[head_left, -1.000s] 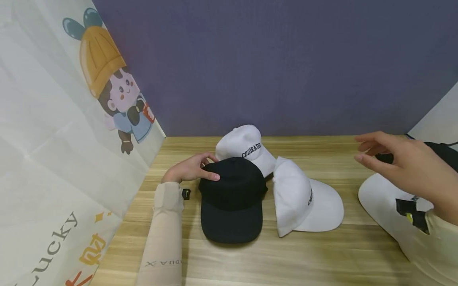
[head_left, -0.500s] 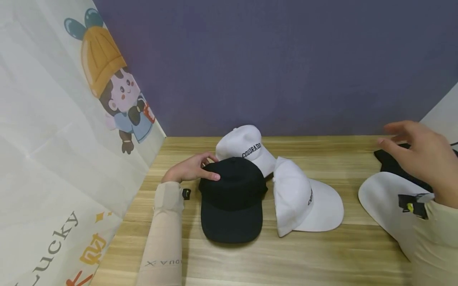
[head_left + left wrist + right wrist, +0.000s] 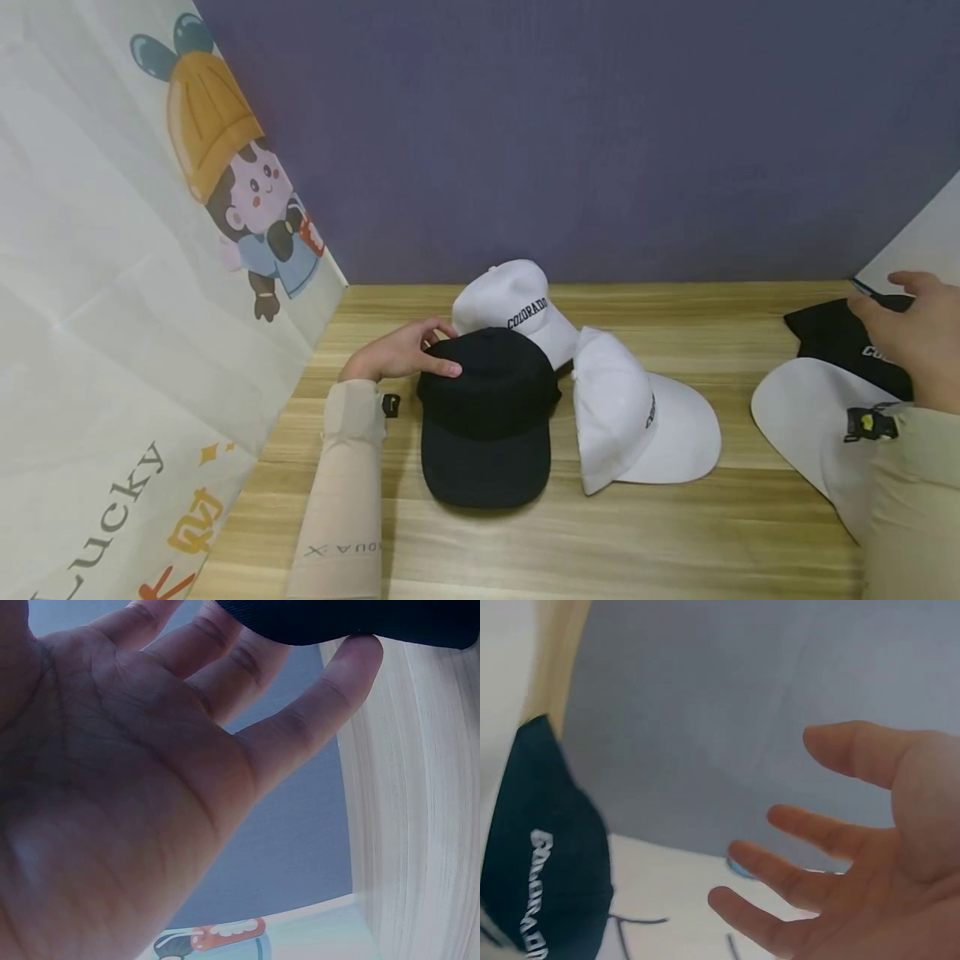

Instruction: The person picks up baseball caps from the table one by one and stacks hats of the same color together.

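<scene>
My left hand (image 3: 401, 351) grips the rear left of the black cap (image 3: 486, 458), its thumb lying on the crown. In the left wrist view that hand (image 3: 150, 765) meets the dark edge of the cap (image 3: 360, 619), and some fingertips are hidden behind it. At the far right my right hand (image 3: 926, 342) is over the other black cap (image 3: 825, 333), hiding part of it. The right wrist view shows the hand (image 3: 855, 855) with spread, slightly bent fingers and nothing in them, apart from the lettered black cap (image 3: 555, 847).
A white COLORADO cap (image 3: 498, 296) stands behind the near black cap. Right of it, another white cap (image 3: 611, 417) lies on its side. A third white cap (image 3: 802, 408) is partly under the right sleeve (image 3: 911, 500). A dark wall (image 3: 600, 142) bounds the wooden table (image 3: 637, 542).
My right hand has moved to the right and then lower over the far black cap, uncovering its left part and some lettering. My left hand and the near caps have stayed put.
</scene>
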`<state>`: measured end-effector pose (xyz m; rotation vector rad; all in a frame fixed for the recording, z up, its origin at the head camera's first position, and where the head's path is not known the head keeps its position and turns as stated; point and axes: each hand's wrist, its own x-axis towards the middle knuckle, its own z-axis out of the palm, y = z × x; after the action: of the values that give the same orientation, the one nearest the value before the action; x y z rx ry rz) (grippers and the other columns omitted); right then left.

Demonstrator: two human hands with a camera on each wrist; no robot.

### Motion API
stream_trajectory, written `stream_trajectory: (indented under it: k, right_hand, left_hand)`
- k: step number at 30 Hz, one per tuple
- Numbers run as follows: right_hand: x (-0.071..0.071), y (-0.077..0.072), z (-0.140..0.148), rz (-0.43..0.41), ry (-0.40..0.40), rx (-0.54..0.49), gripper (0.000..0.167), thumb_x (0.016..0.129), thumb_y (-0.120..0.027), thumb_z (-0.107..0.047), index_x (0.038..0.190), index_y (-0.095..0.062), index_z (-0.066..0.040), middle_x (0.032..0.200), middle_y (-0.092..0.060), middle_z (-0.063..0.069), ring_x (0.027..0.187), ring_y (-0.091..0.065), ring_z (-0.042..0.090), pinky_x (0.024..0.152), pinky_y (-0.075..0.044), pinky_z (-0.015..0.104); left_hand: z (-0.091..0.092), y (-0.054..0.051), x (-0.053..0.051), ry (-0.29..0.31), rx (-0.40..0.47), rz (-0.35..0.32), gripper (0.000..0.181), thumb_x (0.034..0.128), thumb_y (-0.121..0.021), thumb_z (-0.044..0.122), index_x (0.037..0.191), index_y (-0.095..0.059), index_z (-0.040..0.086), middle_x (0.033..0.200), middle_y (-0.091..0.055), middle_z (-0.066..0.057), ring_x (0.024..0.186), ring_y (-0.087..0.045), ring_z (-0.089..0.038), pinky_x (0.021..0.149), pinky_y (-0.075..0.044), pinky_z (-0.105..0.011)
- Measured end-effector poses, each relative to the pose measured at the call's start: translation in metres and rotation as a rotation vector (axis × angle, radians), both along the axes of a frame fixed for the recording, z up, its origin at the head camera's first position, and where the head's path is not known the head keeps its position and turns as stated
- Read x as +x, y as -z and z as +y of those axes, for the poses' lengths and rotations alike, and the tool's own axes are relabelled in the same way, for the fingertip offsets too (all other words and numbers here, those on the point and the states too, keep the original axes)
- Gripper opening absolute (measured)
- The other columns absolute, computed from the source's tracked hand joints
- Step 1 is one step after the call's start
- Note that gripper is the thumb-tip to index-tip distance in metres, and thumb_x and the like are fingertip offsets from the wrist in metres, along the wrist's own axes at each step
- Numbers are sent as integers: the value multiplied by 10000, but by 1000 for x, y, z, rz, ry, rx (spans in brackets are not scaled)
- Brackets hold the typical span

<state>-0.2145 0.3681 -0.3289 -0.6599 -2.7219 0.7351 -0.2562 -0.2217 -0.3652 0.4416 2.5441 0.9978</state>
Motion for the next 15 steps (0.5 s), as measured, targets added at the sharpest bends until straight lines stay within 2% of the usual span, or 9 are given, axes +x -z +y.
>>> stream_trajectory:
  k: [5, 11, 15]
  right_hand:
    - [-4, 7, 8, -9, 55, -40, 707, 1045, -364, -312, 1609, -98, 22, 1670, -23, 324, 1547, -68, 529, 1188, -217, 690]
    - [-4, 12, 15, -41, 72, -63, 751, 1036, -389, -330, 1607, -64, 32, 1670, -23, 320, 1537, -105, 540, 1179, -250, 681]
    - [-4, 16, 22, -35, 88, -93, 782, 1022, -407, -330, 1602, -44, 48, 1664, -18, 335, 1540, -92, 538, 1191, -235, 672]
  left_hand:
    - [-1, 0, 0, 1, -1, -3, 634, 855, -829, 413, 1382, -550, 198, 1296, -560, -145, 1159, -559, -312, 985, -475, -462]
    - [-1, 1, -1, 5, 2, -4, 636, 856, -829, 412, 1384, -549, 194, 1304, -562, -146, 1174, -559, -317, 999, -473, -472]
    - [-1, 1, 0, 6, 0, -5, 635, 859, -828, 410, 1386, -548, 193, 1306, -561, -146, 1179, -558, -318, 1003, -473, -475]
